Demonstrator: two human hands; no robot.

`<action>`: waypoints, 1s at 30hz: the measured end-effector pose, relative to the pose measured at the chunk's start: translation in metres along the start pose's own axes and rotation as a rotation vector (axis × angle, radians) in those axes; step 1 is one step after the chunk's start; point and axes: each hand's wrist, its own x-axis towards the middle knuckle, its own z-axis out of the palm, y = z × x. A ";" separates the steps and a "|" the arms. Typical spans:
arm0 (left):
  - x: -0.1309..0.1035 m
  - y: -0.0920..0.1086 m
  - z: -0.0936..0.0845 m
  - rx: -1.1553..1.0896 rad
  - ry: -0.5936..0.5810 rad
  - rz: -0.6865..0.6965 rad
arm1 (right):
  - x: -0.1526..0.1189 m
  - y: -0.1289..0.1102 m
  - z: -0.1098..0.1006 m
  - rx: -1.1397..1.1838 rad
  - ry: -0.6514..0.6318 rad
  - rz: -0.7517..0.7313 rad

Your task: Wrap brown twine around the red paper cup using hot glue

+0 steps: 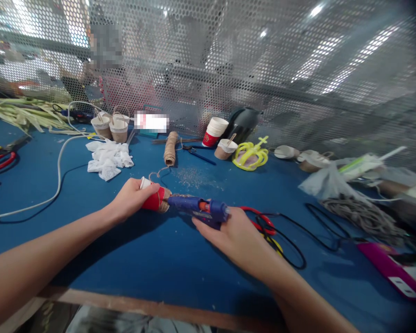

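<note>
My left hand (133, 196) is wrapped round a red paper cup (154, 200) that lies tilted, its white rim to the left and twine wound about its base. In my right hand (230, 229) is a blue glue gun (197, 206), its nozzle at the twine-wound end of the cup. A strand of twine runs from near the cup up to a twine roll (170, 150) standing behind it on the blue table (131, 263). The fingertips of my right hand are partly hidden by the glue gun.
Behind are twine-wrapped cups (119, 129), white cloth (109, 157), pliers (201, 155), stacked cups (215, 132) and a yellow crown-shaped frame (250, 156). Red-handled scissors (2, 157) lie left. Black cable (298, 224), grey rope (362, 215) and a plastic bag (327, 182) are right. A perforated screen (194, 69) stands behind.
</note>
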 end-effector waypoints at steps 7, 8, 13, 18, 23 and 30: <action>0.001 -0.002 0.000 -0.037 0.001 -0.008 | 0.000 -0.006 -0.002 -0.071 0.028 -0.044; 0.001 -0.002 0.000 -0.044 0.005 -0.013 | 0.000 -0.007 -0.002 -0.080 0.017 -0.054; 0.003 -0.003 0.000 -0.073 0.015 -0.044 | -0.002 -0.006 -0.002 -0.126 0.012 -0.086; 0.003 -0.002 0.001 -0.068 0.028 -0.031 | -0.001 -0.001 0.000 -0.100 0.025 -0.092; 0.001 -0.003 0.001 -0.066 -0.021 0.012 | 0.002 0.001 0.000 -0.019 0.049 0.016; -0.003 -0.001 0.002 0.027 0.039 0.069 | 0.006 -0.004 -0.003 0.005 0.050 0.124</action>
